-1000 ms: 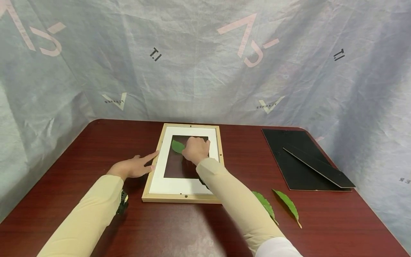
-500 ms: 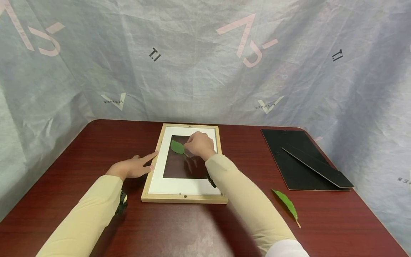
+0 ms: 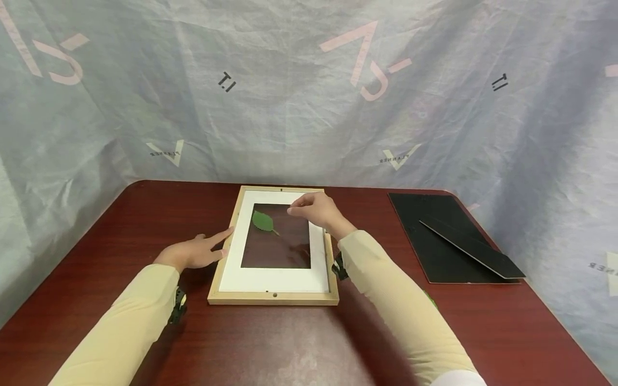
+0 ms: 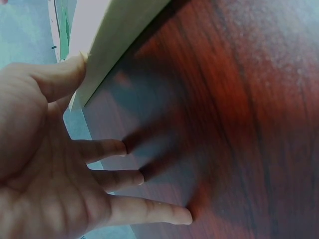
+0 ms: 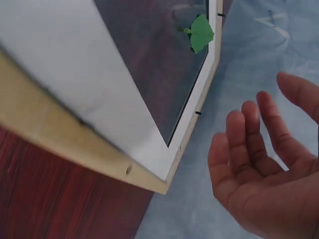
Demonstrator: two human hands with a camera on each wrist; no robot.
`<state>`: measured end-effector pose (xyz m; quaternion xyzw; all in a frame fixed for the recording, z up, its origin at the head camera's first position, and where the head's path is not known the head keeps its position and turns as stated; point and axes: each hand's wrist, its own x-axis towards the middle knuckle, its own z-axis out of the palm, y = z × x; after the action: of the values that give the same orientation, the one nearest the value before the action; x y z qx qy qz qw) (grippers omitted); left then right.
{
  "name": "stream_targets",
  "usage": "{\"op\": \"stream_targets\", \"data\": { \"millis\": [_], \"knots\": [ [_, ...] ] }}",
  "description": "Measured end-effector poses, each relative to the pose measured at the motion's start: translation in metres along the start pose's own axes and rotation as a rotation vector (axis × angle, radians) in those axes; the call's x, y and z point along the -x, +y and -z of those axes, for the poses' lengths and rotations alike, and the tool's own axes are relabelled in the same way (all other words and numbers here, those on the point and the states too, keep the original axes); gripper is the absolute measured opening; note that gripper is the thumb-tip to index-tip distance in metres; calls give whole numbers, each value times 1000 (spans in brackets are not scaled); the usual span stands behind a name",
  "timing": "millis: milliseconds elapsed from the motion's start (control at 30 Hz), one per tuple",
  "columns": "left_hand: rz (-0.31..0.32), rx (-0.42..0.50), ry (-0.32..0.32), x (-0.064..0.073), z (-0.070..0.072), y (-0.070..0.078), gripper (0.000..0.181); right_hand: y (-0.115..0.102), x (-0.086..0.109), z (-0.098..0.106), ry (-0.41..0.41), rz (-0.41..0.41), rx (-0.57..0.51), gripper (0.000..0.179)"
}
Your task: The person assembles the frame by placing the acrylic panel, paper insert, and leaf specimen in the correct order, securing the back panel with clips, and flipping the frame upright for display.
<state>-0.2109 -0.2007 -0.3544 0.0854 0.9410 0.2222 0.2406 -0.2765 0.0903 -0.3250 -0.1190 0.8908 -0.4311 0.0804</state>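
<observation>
A picture frame (image 3: 275, 301) of pale wood lies flat on the dark red table, with a white mat (image 3: 232, 279) around its dark inner window. One green leaf (image 3: 263, 221) rests at the window's upper left, its stem pointing to the lower right. My left hand (image 3: 190, 253) steadies the frame's left side; in the left wrist view the thumb (image 4: 70, 77) touches the wooden edge and the other fingers spread over the tabletop. Above the window's upper right hovers my right hand (image 3: 321, 209), holding nothing. The right wrist view shows its fingers loosely bent, apart from the leaf (image 5: 202, 34).
A black board (image 3: 415, 225) lies at the table's right, with a raised black flap (image 3: 473, 249) slanting across it. Another green leaf (image 3: 429, 298) is mostly hidden behind my right sleeve (image 3: 391, 289). A grey printed cloth (image 3: 289, 107) hangs behind the table.
My right hand has let go of the leaf's stem and moved up and right, leaving the leaf lying in the window. The left hand stays at the frame's side.
</observation>
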Motion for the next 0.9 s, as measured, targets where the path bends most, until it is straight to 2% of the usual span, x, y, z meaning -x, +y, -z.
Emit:
{"op": "stream_targets", "data": {
  "millis": [233, 567, 900],
  "knots": [
    [1, -3, 4, 1, 0, -1, 68, 5, 14, 13, -25, 48, -34, 26],
    [-3, -11, 2, 1, 0, -1, 69, 21, 32, 31, -47, 78, -81, 32],
    [-19, 16, -13, 0, 1, 0, 69, 34, 55, 48, -29, 84, -78, 32]
  ]
}}
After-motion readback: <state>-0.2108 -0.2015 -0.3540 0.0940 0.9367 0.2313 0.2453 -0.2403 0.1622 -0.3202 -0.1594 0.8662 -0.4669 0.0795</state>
